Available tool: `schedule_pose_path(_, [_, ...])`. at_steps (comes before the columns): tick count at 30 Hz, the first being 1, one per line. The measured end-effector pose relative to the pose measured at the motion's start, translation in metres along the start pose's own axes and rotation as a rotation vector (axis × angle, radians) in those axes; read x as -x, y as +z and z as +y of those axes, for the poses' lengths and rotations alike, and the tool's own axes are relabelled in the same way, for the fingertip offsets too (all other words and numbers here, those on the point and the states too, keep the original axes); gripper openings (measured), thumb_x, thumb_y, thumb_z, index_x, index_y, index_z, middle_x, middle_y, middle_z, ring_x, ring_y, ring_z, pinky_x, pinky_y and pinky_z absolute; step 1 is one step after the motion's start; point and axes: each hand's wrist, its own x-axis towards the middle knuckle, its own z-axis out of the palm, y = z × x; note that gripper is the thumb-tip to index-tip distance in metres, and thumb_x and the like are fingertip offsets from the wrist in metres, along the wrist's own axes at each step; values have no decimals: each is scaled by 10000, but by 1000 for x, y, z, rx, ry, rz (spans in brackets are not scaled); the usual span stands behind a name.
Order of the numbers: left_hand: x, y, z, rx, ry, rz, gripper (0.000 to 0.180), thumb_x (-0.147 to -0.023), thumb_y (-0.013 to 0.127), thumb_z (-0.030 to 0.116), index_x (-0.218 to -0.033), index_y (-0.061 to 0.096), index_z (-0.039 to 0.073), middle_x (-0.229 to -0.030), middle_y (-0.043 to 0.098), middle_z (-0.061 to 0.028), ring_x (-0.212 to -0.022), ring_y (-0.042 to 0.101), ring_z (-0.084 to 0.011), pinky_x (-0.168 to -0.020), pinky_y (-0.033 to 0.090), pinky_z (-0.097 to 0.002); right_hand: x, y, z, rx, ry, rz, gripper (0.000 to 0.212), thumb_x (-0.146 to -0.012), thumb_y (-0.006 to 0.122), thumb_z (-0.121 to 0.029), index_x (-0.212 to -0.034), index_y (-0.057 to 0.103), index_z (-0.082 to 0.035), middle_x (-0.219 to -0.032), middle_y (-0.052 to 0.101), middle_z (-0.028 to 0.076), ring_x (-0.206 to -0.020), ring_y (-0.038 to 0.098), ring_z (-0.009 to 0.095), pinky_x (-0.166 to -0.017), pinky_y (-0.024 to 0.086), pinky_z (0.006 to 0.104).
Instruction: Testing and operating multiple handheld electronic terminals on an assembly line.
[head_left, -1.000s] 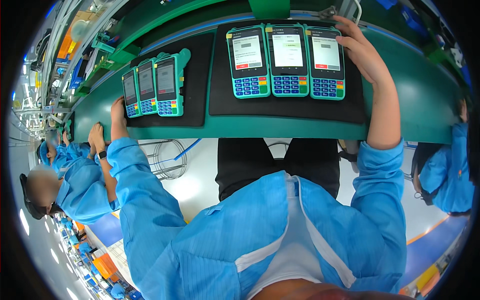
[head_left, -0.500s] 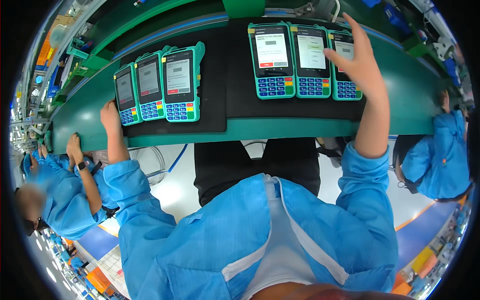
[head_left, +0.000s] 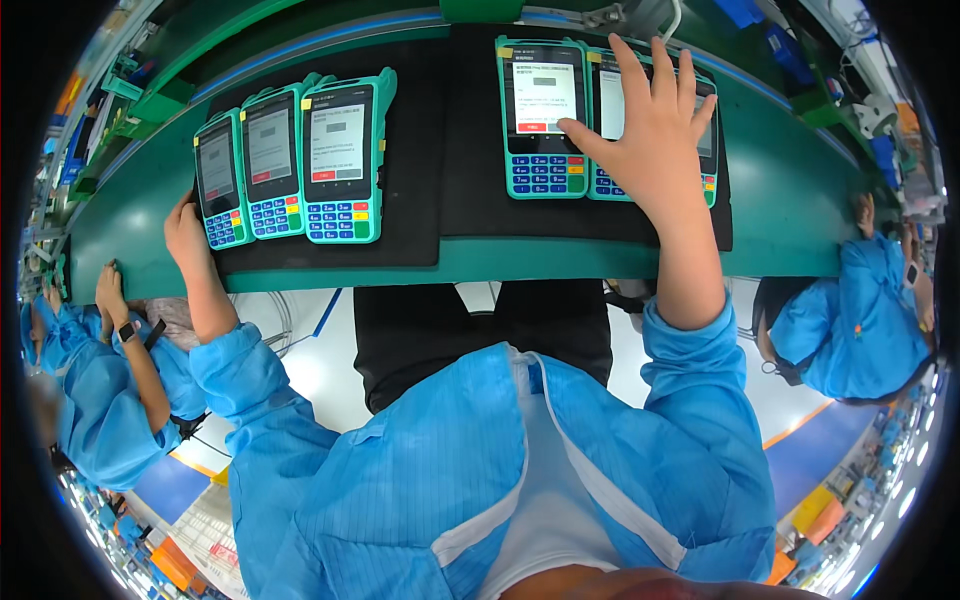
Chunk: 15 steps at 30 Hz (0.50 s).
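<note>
My right hand (head_left: pixel 655 140) is spread over the right-hand row of payment terminals, its thumb at the lower screen edge of the leftmost one (head_left: pixel 545 175). Its palm and fingers cover much of the middle terminal (head_left: pixel 607 100) and part of the rightmost one (head_left: pixel 708 150). My left hand (head_left: pixel 187 238), fingers curled and partly hidden, is against the outer side of the leftmost terminal (head_left: pixel 217 170) in the left-hand row. Beside that stand a middle terminal (head_left: pixel 270 150) and a right one (head_left: pixel 340 150). All have green cases, lit screens and blue keypads.
Both rows lie on black mats (head_left: pixel 415 200) on a green workbench (head_left: pixel 400 278). Green rails and a white cable (head_left: pixel 675 18) run along the back. Co-workers in blue sit at the left (head_left: pixel 110 400) and right (head_left: pixel 850 320).
My right hand has moved left and down from beside the rightmost terminal, and its thumb has come to the leftmost screen of that row. The whole view has shifted slightly.
</note>
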Motion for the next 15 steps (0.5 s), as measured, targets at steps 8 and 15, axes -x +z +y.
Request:
schedule_pose_path(8, [9,9,7,-54,-4,131,346,-837,462,157,-1064,640,-33,-1005,653,-154,-904,606,-194,-828,448,-280,14,-3,42,-85,103,99,354,-721,660,-305,-1069,644,-239,-1349,429,70,-1330,230,392,-988,75,719])
schedule_pose_path(15, [13,18,7,-105,37,158,315,-852,465,163,-1040,657,-2,-976,662,-120,-899,603,-184,-822,449,-279,17,4,52,-32,95,60,306,-726,646,-313,-1027,672,-263,-1353,434,43,-1341,217,384,-983,60,726])
